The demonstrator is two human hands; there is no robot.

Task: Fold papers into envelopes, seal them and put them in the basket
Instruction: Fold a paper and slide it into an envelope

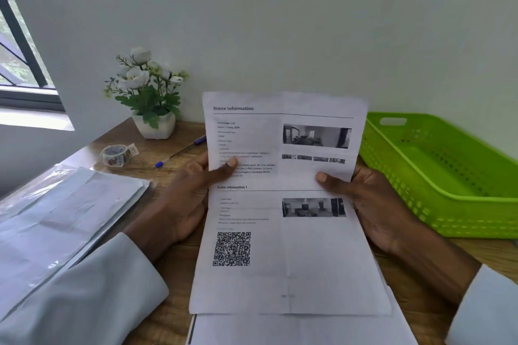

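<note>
Paper (283, 204) front and centre: a printed sheet with a QR code low on its left half, held up in front of the person, long axis running away from them toward the wall, top edge raised and bottom edge down close over the stack of sheets (302, 329) at the near edge of the wooden desk (179, 269). A faint crease runs down its middle, along that long axis.

Over to the right, just beside the sheet, sits the green basket (437, 176), nothing visible inside it. On the left lies a pile of envelopes (64, 204), some under clear wrap.

Now the hands. Left hand (185, 196) pinches the left edge about halfway up, thumb on the printed face, fingers behind. Right hand (372, 204) mirrors it on the right edge, thumb on top, fingers curled round the back. Both clamped on the same sheet, level with each other and equally near.

So the fold, by my reading, turns on that axis: the grips sit at mid-height on either long edge, well placed to bring top down to bottom across the width.

Small stuff behind: potted flowers (148, 92), a roll of patterned tape (117, 154), a blue pen (182, 150).
</note>
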